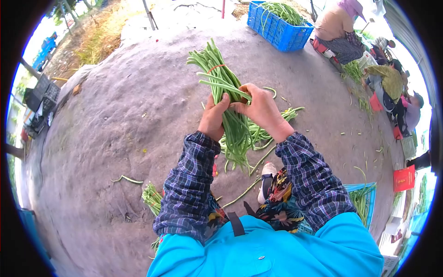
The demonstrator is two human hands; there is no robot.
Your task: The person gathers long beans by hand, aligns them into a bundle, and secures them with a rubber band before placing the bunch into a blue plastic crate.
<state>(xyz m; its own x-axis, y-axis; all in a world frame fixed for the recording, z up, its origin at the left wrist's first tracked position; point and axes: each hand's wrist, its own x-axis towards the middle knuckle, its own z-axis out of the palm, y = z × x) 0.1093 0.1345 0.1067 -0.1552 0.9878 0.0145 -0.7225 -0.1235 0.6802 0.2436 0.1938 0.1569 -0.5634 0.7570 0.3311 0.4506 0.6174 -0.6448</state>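
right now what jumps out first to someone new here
The long green beans held in both hands at centre: the left hand grips the bunch, the right hand closes over it, and an orange band ties its far end. Beyond, a blue crate of beans sits top centre, with people crouched at right.

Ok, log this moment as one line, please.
left hand: grips long bean bundle | right hand: grips same bundle | orange band: near bundle's far end | blue crate: beyond

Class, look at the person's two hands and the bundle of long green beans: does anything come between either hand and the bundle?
Nothing visible does. The left hand and the right hand both grip the bean bundle directly, bare skin on the beans.
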